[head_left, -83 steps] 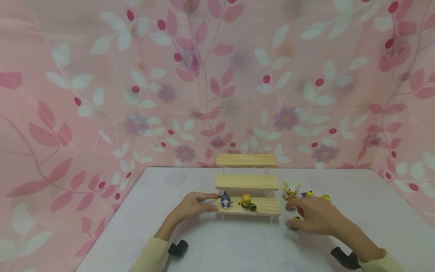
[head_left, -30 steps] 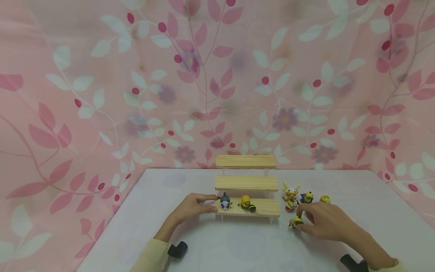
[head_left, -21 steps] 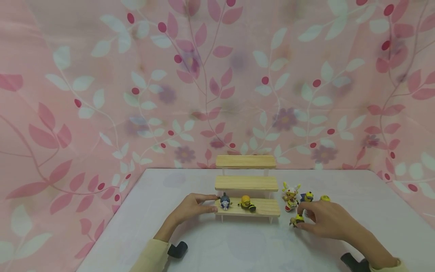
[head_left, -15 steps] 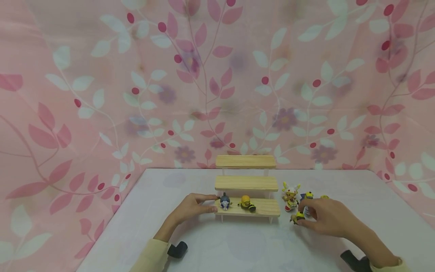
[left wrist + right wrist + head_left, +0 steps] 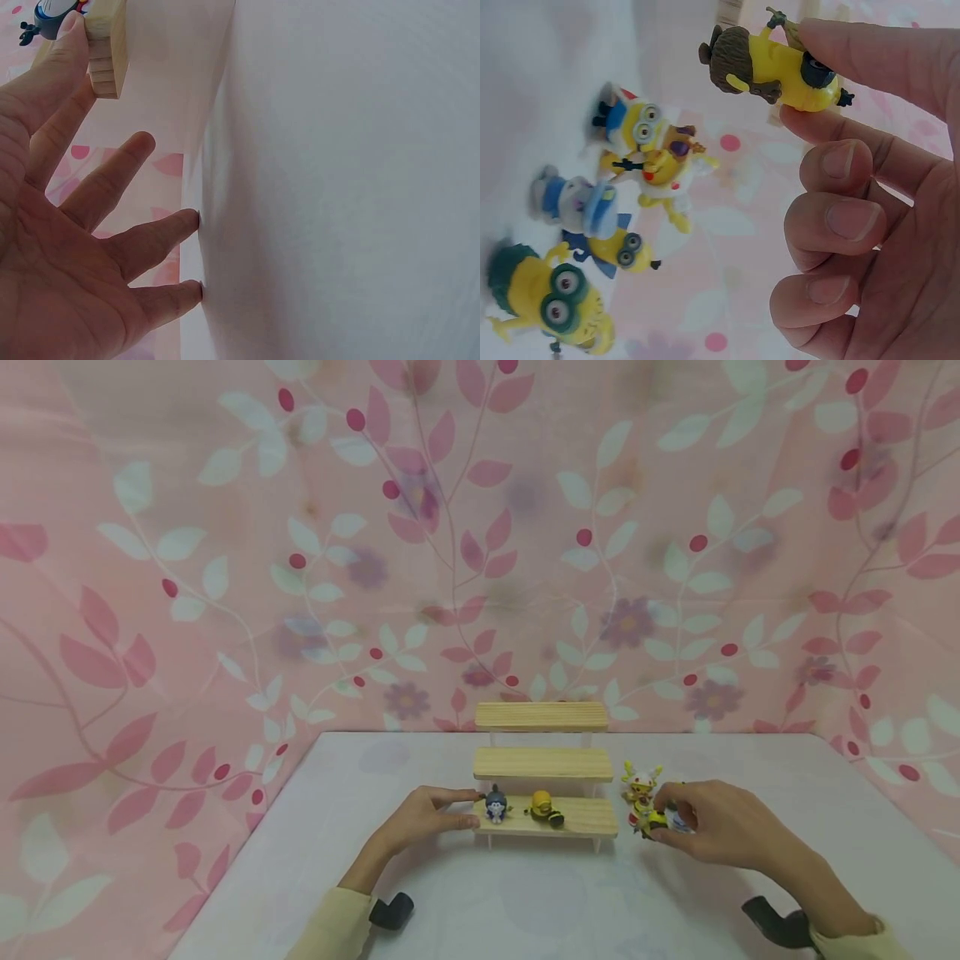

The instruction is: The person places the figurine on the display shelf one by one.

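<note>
My right hand (image 5: 723, 822) pinches a small yellow Minion figurine (image 5: 787, 75) with brown fur between thumb and index finger. In the right wrist view it lies sideways, other fingers curled below it. My left hand (image 5: 427, 810) grips the left end of the lowest board of a three-tier wooden display stand (image 5: 592, 816), thumb at the front edge, index finger at the back; the other fingers (image 5: 112, 180) are spread. On that board sit a dark-haired figurine (image 5: 496, 806) beside the left fingertips and a yellow-and-black figurine (image 5: 543, 808) near the middle.
Right of the stand stand several figurines, partly behind the right hand: an antlered one (image 5: 641, 779), a red-white-blue Minion (image 5: 630, 124), a pale blue-capped figure (image 5: 577, 202), a blue-caped Minion (image 5: 619, 251) and a green-goggled one (image 5: 555, 296). A floral curtain (image 5: 480, 527) hangs behind the table.
The right hand has taken hold of the brown-furred Minion figurine on the table and raised it, moving it away from me toward the other figurines. The left hand stays at the stand.
</note>
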Available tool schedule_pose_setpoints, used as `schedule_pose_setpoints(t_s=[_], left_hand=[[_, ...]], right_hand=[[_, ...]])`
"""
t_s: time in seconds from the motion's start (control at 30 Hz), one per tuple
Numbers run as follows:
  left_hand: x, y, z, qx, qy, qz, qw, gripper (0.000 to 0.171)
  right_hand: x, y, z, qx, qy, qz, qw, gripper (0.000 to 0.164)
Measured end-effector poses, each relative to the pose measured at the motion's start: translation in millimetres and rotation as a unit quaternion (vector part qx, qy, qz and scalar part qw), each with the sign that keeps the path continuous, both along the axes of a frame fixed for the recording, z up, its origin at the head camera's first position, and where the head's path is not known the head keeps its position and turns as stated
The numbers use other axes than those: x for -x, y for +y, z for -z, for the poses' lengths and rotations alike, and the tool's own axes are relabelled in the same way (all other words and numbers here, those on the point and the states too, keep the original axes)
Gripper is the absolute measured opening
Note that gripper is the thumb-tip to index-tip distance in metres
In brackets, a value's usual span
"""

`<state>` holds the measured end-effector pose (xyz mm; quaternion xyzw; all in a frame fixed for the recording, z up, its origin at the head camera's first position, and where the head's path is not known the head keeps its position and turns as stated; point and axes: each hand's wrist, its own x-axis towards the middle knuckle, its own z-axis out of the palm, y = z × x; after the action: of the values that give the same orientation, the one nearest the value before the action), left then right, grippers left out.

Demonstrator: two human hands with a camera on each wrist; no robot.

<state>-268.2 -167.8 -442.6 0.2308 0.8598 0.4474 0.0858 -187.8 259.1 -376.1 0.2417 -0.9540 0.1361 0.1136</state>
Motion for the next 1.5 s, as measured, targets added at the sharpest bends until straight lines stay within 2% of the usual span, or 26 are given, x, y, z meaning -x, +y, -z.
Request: schedule_pose_setpoints(t_s=[0.43, 1.5], left_hand=[[-1.4, 0.2, -2.4, -0.011, 0.0, 0.004, 0.9999, 0.043], [1.5, -1.0, 1.8, -0.003, 0.002, 0.005, 1.0, 0.043]], right_hand=[[8.9, -11.3, -10.0, 0.013, 0.01, -0.008, 1.0, 0.026], [25.1, -37.3, -12.4, 0.028, 0.014, -0.041, 0.999, 0.024]])
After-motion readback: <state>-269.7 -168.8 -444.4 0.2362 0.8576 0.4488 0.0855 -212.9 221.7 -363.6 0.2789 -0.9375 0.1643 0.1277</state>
